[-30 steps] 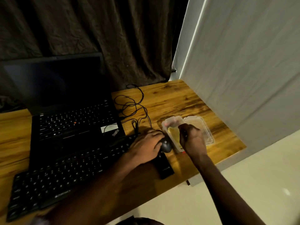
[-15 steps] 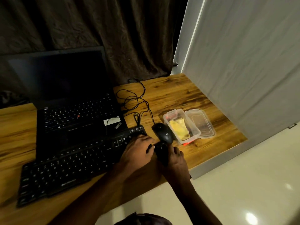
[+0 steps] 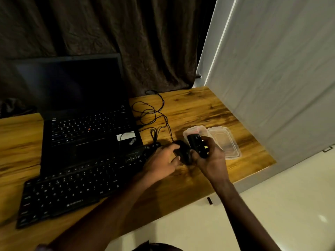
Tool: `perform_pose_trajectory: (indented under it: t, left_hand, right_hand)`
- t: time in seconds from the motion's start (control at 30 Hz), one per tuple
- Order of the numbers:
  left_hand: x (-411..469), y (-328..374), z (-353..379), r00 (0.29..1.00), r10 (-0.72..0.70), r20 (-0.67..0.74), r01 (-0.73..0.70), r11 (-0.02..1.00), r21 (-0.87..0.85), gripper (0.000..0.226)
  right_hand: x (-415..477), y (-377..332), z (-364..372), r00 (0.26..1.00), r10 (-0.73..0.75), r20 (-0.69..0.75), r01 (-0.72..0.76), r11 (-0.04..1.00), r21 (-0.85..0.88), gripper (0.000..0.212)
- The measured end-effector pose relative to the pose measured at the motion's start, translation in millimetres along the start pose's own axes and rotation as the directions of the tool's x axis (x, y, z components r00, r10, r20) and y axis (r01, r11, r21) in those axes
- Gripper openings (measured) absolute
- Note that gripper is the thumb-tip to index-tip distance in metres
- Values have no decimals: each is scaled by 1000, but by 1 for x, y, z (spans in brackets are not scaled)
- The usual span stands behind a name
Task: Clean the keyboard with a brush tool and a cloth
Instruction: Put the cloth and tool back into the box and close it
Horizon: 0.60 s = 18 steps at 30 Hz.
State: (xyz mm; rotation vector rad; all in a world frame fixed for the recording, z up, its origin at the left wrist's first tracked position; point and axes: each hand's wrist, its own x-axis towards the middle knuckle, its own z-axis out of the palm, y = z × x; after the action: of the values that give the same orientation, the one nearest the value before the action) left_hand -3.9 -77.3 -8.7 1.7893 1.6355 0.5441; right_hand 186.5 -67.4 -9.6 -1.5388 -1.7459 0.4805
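Wooden bench [image 3: 208, 109] under a dark curtain [image 3: 90, 33]: your right hand [image 3: 212, 156], down at the bench edge half a second ago, now grips a black tool [image 3: 196, 144] raised in front of the clear container [image 3: 194, 129]. Your left hand [image 3: 163, 157] has reached right from the keyboard [image 3: 72, 187] end, fingers [image 3: 172, 147] and thumb curled on the mouse [image 3: 184, 151]. That keyboard lies flat before the laptop [image 3: 81, 127], just left of your hands.

Bare forearms [image 3: 112, 205], left grip [image 3: 161, 160], right grip [image 3: 212, 160]
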Motion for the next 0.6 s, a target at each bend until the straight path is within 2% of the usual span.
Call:
perform_pose_trajectory:
  t: [0.13, 0.33, 0.47, 0.6]
  left_hand:
    - [18, 16, 3, 983, 167, 70, -175, 976, 133, 75]
    - [55, 17, 12, 953, 201, 224, -267, 910, 317, 93]
    - [59, 23, 21, 931, 228, 285, -327, 868, 374, 94]
    - [59, 15, 20, 922, 248, 297, -354, 849, 392, 92]
  right_hand:
    - [35, 21, -4, 999, 18, 29, -12, 985, -174, 57]
    - [51, 48, 7, 991, 47, 123, -2, 940, -341, 58]
    - [45, 58, 7, 987, 82, 136, -33, 944, -329, 52]
    - [45, 57, 8, 963, 102, 250, -32, 963, -268, 57]
